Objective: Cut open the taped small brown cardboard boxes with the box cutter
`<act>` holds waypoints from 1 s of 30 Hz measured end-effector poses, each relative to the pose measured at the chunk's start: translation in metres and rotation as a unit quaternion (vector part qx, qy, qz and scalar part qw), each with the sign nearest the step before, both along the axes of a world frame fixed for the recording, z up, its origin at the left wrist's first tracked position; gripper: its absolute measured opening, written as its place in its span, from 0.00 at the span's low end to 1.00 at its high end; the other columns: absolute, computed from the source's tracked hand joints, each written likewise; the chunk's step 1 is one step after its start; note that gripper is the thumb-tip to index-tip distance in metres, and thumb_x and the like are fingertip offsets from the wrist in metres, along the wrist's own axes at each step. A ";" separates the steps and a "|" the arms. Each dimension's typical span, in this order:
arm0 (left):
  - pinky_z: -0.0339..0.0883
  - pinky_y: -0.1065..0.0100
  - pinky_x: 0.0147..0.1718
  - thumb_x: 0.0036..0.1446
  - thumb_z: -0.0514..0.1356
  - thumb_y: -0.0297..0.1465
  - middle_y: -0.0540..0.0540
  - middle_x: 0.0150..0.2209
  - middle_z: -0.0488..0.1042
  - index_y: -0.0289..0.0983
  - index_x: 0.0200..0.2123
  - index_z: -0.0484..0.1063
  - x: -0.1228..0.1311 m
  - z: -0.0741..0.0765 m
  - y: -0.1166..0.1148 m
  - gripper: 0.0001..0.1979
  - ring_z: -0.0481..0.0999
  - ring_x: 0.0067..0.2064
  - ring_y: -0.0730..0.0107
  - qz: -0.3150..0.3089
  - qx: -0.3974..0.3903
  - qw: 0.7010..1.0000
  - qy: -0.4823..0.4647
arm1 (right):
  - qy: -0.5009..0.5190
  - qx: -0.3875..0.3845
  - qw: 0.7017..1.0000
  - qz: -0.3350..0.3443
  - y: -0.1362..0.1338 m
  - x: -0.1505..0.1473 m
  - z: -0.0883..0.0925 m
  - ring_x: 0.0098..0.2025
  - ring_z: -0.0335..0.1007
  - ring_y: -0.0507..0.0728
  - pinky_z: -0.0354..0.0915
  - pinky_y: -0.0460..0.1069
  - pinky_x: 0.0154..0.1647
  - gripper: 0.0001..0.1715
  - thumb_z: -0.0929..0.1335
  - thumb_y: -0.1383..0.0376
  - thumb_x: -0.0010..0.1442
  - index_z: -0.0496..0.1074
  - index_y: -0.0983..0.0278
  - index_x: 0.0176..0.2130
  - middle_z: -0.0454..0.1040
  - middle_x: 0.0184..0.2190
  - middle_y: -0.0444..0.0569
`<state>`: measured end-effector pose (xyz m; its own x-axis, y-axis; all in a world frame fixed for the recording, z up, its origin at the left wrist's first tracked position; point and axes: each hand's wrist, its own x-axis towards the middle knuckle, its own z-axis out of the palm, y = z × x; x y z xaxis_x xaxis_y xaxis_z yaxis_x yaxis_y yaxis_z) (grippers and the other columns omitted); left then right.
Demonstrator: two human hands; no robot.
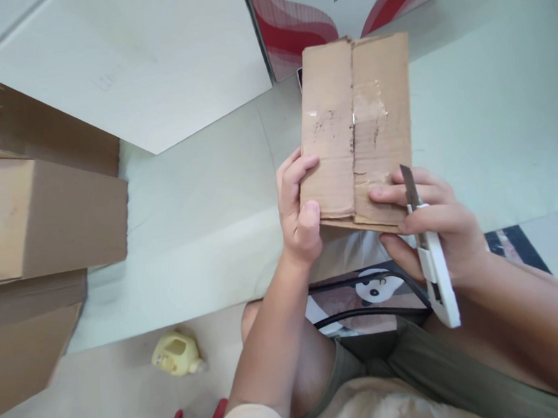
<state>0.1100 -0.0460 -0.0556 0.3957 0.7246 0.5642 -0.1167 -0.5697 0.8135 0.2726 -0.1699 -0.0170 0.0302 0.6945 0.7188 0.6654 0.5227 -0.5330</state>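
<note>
A flattened-looking cardboard box (329, 161) with a seam down its middle is held up in front of me. Torn brown patches and bits of clear tape mark its face. My left hand (300, 204) grips its lower left edge, fingers and thumb on the cardboard. In my right hand (445, 226) is a white utility knife (436, 274), its blade out and pointing up and away from me. Some fingers of that hand also rest against the box's lower right corner.
Brown cardboard boxes (76, 213) stand at the left of the pale green table (205, 239). A large white box (154, 58) and a red-and-white printed carton (294, 17) are at the back. Below lie a yellow jug (177, 353) on the floor and a panda-print item (377, 286) near my lap.
</note>
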 end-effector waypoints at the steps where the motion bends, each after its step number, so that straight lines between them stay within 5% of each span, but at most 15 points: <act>1: 0.62 0.46 0.65 0.67 0.47 0.53 0.46 0.61 0.69 0.50 0.61 0.66 0.000 0.000 0.000 0.26 0.64 0.68 0.46 0.002 0.004 1.000 -0.001 | -0.001 -0.001 1.000 -0.002 0.000 0.000 0.000 0.55 0.77 0.58 0.76 0.62 0.60 0.14 0.72 0.72 0.58 0.67 0.55 0.37 0.81 0.51 0.46; 30: 0.63 0.49 0.65 0.68 0.47 0.52 0.45 0.61 0.69 0.48 0.62 0.65 -0.001 -0.002 0.000 0.26 0.66 0.68 0.47 0.009 0.018 1.000 0.002 | -0.001 0.018 1.000 0.002 0.004 -0.001 0.002 0.52 0.79 0.61 0.78 0.62 0.53 0.19 0.73 0.75 0.51 0.67 0.56 0.38 0.82 0.49 0.50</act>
